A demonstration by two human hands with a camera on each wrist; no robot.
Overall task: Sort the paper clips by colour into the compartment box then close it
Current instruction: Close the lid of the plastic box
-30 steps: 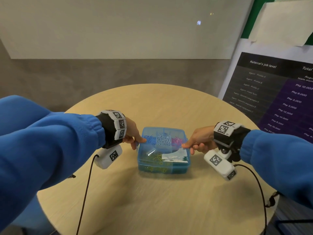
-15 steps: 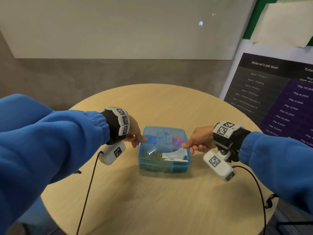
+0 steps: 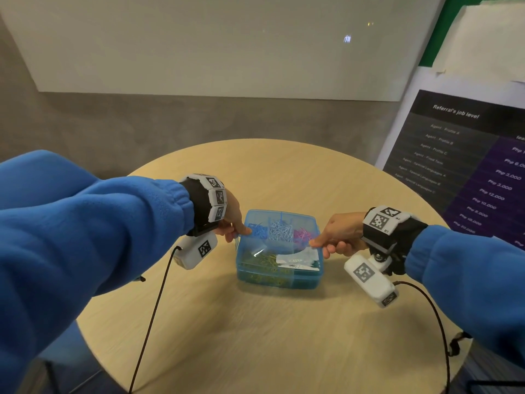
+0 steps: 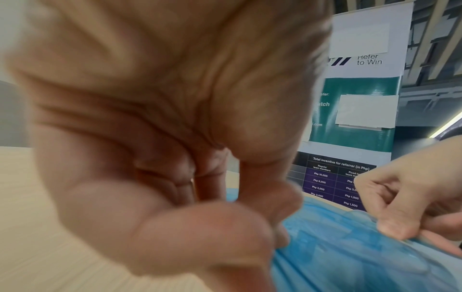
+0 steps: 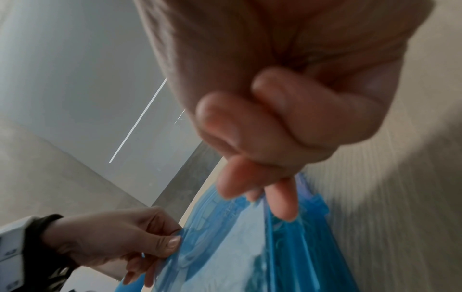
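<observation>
A see-through blue compartment box (image 3: pixel 279 275) stands in the middle of the round table. Its clear blue lid (image 3: pixel 297 260), with a white label, lies over it. Through the lid show blue clips (image 3: pixel 258 230), white clips (image 3: pixel 281 231), pink clips (image 3: pixel 301 234) and yellow-green clips (image 3: pixel 261 261), each in its own compartment. My left hand (image 3: pixel 245 231) pinches the lid's left edge between thumb and finger, seen close in the left wrist view (image 4: pixel 280 237). My right hand (image 3: pixel 312 243) pinches the right edge (image 5: pixel 270 199). I cannot tell whether the lid is snapped down.
The wooden table (image 3: pixel 255 336) has bare surface in front of and behind the box. A grey wall with a whiteboard (image 3: pixel 227 46) is beyond it. A printed banner (image 3: pixel 468 166) stands at the right. Cables (image 3: pixel 153 317) hang from both wrist cameras.
Both hands stay on the lid's side edges. Hands and box have hardly moved relative to each other; only the view has shifted a little.
</observation>
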